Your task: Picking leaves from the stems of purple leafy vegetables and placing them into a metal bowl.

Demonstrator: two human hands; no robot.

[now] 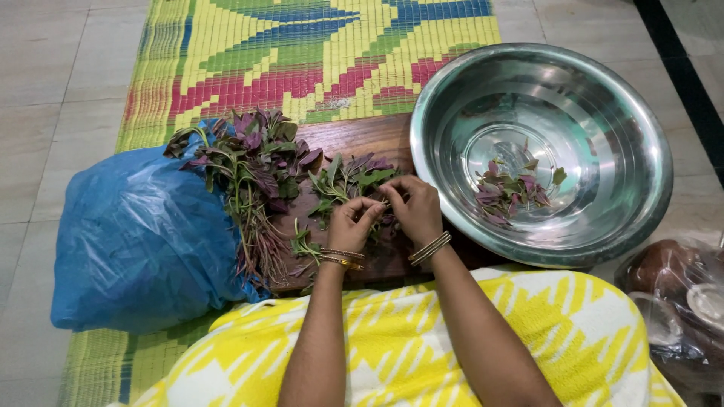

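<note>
Both hands pinch one leafy sprig over a wooden board.

Left hand (351, 224) and right hand (411, 209) close fingertips on a red-green amaranth sprig (348, 179) at centre; the amaranth bunch (249, 177) lies at 9 o'clock, the steel basin (630, 136) of plucked leaves (513, 190) at 3 o'clock.

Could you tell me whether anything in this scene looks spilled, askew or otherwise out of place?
Nothing stands out. The purple-green leafy stems lie on the brown wooden board beside the blue plastic bag, both hands work a sprig, and picked leaves sit inside the round steel bowl.
</note>
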